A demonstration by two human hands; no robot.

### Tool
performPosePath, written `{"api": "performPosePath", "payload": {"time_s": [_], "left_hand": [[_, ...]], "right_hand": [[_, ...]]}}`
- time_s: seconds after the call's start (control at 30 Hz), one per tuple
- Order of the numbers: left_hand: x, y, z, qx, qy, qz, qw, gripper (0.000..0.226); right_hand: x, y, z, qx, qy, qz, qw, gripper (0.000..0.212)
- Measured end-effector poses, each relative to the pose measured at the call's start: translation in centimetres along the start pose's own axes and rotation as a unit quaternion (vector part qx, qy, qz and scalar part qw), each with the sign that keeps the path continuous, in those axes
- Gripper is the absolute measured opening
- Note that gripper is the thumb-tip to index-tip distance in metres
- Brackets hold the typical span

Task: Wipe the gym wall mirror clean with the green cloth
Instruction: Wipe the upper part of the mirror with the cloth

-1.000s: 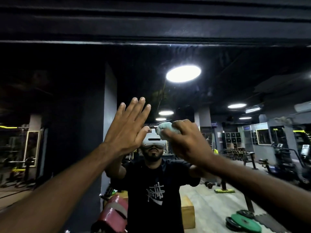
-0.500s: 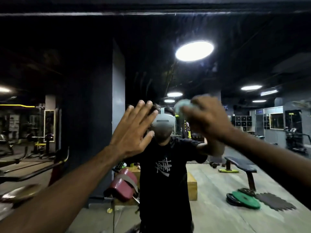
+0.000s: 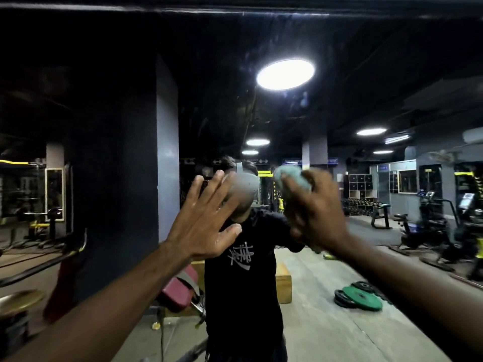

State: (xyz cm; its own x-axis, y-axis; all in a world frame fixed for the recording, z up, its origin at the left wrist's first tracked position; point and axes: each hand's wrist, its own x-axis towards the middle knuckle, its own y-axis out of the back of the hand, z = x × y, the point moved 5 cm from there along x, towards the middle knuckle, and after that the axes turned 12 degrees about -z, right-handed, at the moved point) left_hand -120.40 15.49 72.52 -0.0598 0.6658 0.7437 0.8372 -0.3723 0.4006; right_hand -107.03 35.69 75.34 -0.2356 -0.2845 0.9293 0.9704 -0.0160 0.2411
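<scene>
No text is legible. The white print [image 3: 241,257] on the black T-shirt [image 3: 235,296] is an unreadable scrawl. The blue signs [image 3: 291,161] on the far wall are too small to read.

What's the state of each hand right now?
Left hand: open, fingers straight and spread, holding nothing.
Right hand: gripping the bunched green cloth.

The mirror [image 3: 109,121] is glossy, faintly smeared glass, and the green cloth [image 3: 288,178] looks like soft, matt fabric

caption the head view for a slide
Right hand holds bunched green cloth at gym wall mirror; left hand spread open.
</scene>
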Motion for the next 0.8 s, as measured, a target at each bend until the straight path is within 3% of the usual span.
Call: {"api": "performPosePath", "payload": {"time_s": [0.07,0.13,0.27,0.33,0.43,0.5,0.57,0.63,0.7,0.73,0.8], "left_hand": [[0.4,0.0,0.6,-0.003,0.013,0.0,1.0,0.08],[1.0,0.1,1.0,-0.012,0.021,0.003,1.0,0.079],[3.3,0.4,1.5,-0.016,0.009,-0.006,1.0,0.076],[3.7,0.3,1.5,-0.014,0.017,-0.014,1.0,0.077],[3.7,0.6,1.5,-0.016,0.015,-0.019,1.0,0.078],[5.0,1.7,1.4,-0.015,0.01,-0.009,1.0,0.077],[7.9,3.1,0.6,-0.02,0.022,-0.002,1.0,0.076],[10.6,4.0,-0.2,-0.023,0.036,-0.014,0.999,0.076],[12.0,4.1,-0.7,-0.023,0.043,-0.023,0.999,0.078],[12.2,4.1,-0.8,-0.021,0.04,-0.021,0.999,0.079],[12.2,4.1,-1.0,-0.022,0.044,-0.009,0.999,0.079]], "right_hand": [[-4.4,-1.6,-2.6,-0.015,0.107,-0.072,0.992,0.028],[-5.3,-1.0,-2.0,-0.032,0.162,-0.131,0.977,0.033],[-1.2,1.0,1.9,-0.046,0.075,-0.05,0.995,0.052],[-2.9,0.1,0.8,-0.018,0.054,-0.022,0.998,0.044],[-5.9,-0.9,-1.3,-0.024,0.163,-0.099,0.981,0.032],[-2.6,0.7,0.1,-0.049,0.2,-0.12,0.971,0.028],[4.0,3.1,4.0,-0.059,0.115,-0.058,0.99,0.024],[9.5,5.7,8.4,-0.034,-0.027,0.038,0.998,0.042],[10.3,5.6,9.1,0.001,-0.097,0.076,0.992,0.059],[9.2,4.7,8.3,0.011,-0.082,0.068,0.994,0.062],[5.8,2.8,5.4,0.021,0.033,0.008,0.999,0.056]]}}
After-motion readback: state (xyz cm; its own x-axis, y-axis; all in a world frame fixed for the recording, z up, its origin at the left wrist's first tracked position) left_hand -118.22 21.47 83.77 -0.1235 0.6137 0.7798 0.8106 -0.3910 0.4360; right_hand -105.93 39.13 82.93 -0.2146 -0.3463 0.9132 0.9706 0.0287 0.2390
